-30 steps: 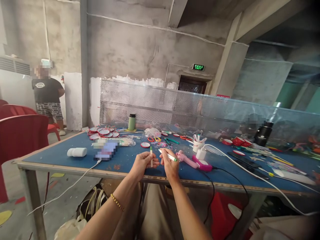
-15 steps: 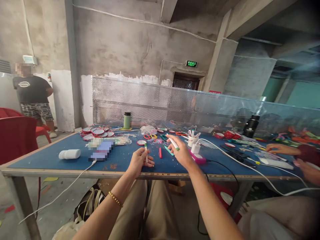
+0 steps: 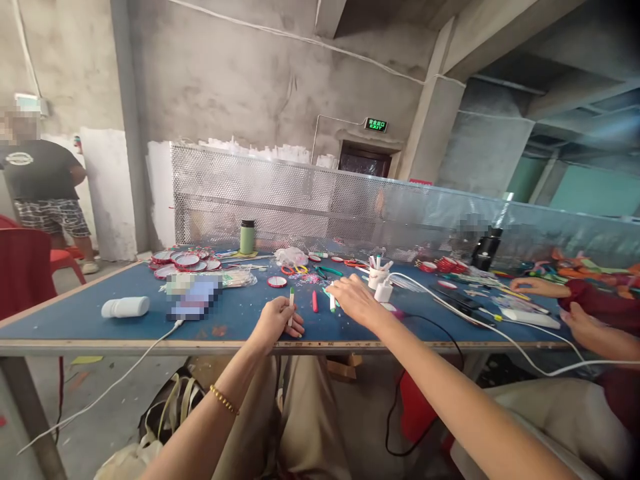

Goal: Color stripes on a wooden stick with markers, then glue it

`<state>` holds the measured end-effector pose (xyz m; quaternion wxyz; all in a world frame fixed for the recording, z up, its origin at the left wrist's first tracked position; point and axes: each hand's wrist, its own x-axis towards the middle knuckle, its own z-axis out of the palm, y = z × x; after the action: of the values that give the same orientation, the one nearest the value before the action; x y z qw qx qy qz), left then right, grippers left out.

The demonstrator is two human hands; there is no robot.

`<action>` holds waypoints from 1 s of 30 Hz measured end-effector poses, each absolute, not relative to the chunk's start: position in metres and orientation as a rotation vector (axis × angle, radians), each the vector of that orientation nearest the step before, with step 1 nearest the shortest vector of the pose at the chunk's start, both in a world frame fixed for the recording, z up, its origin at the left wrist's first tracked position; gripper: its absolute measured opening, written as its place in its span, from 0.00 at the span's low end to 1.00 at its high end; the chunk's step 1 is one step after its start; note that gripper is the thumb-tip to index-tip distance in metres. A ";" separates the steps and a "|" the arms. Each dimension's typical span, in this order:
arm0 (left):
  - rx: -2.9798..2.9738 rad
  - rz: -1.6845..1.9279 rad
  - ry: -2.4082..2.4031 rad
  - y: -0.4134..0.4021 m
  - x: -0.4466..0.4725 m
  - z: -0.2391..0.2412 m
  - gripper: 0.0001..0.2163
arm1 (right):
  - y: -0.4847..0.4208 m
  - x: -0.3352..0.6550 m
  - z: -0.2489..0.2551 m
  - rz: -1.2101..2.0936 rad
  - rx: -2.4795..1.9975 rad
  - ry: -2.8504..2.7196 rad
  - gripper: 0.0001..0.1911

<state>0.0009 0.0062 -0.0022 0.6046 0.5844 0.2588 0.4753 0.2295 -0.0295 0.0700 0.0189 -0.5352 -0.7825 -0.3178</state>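
At the table's front edge, my left hand (image 3: 277,321) is closed on a slim white marker (image 3: 291,312) with a green end pointing up. My right hand (image 3: 356,300) reaches palm-down over the tabletop, its fingers pinching a white marker (image 3: 333,299) whose green end points toward me. Between the two hands a red marker (image 3: 315,301) lies on the blue surface. Part of a teal marker (image 3: 326,291) shows just behind my right fingertips. A small round red-rimmed piece (image 3: 277,282) lies beyond my left hand.
Behind my right hand stand a white cup of pens (image 3: 379,275) and a white bottle (image 3: 383,292). Scissors (image 3: 295,270), a green flask (image 3: 247,237), a phone (image 3: 196,300) and a white bottle (image 3: 125,307) are around. A co-worker's hands (image 3: 540,287) work at right; cables cross the table.
My right hand has turned palm-down and lowered its marker toward the table beside the red marker. The left hand keeps its hold. The view has shifted slightly.
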 end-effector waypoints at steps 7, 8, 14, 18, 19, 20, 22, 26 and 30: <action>1.353 1.080 0.586 0.007 0.002 -0.004 0.12 | 0.012 0.227 0.049 -1.069 -1.650 -2.585 0.13; 1.353 1.084 0.583 0.008 0.002 -0.004 0.12 | 0.016 0.226 0.046 -1.079 -1.650 -2.595 0.12; 1.355 1.094 0.584 0.008 0.006 -0.003 0.10 | 0.026 0.228 0.035 -1.155 -1.597 -2.586 0.11; 1.352 1.108 0.585 0.009 0.008 -0.002 0.09 | 0.031 0.225 0.036 -1.183 -1.468 -2.590 0.11; 1.348 1.115 0.584 0.010 0.009 -0.002 0.09 | 0.031 0.223 0.035 -1.183 -1.436 -2.605 0.11; 1.345 1.119 0.582 0.010 0.009 -0.002 0.09 | 0.032 0.221 0.035 -1.182 -1.410 -2.623 0.10; 1.341 1.118 0.574 0.011 0.009 -0.002 0.11 | 0.032 0.216 0.033 -1.182 -1.375 -2.654 0.10; 1.339 1.111 0.561 0.011 0.009 -0.003 0.12 | 0.034 0.211 0.032 -1.189 -1.335 -2.704 0.10; 1.336 1.116 0.562 0.012 0.010 -0.003 0.11 | 0.040 0.207 0.036 -1.193 -1.286 -2.765 0.11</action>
<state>0.0096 0.0116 -0.0030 0.6100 0.5786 0.2436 0.4834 0.2074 0.0395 0.0356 -0.0662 -0.3918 -0.8426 -0.3635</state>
